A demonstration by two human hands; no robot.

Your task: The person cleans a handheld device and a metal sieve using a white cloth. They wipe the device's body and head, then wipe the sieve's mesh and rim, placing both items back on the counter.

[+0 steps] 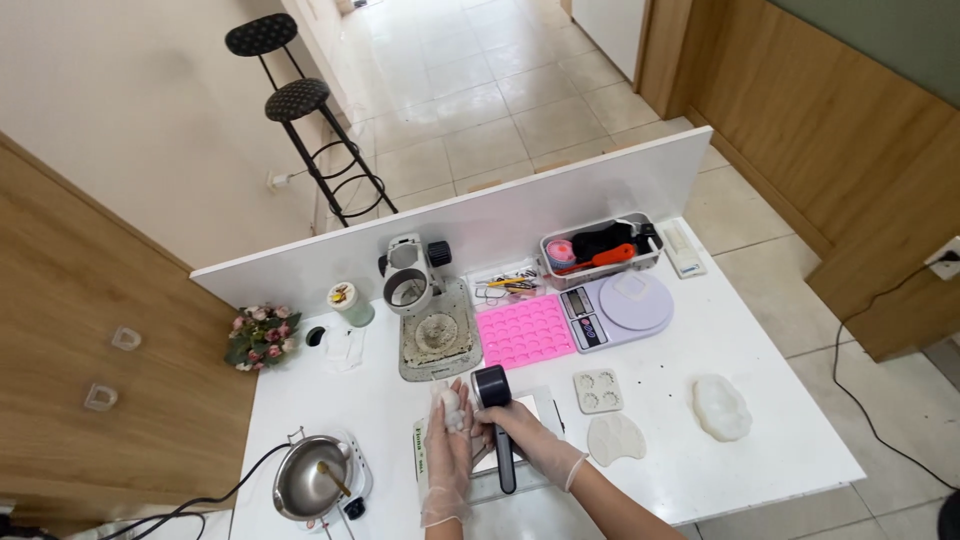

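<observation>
Heat gun (495, 420), black, sits in right hand (520, 432) w/ fingers wrapped round its handle, nozzle aimed up, low centre of white worktop (700, 470). Left hand (450, 440), gloved, open flat, small white lump (453, 408) on palm beside nozzle. Further back: pink mould tray (526, 331), digital scale (615, 308).

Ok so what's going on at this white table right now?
A person in clear gloves works at a white table. The left hand lies open, palm up, with a small white lump on it. The right hand grips a black handheld tool with its round head up beside the lump. Around them sit a pink mould, a scale, white cast pieces, and a metal pot at the left.
</observation>
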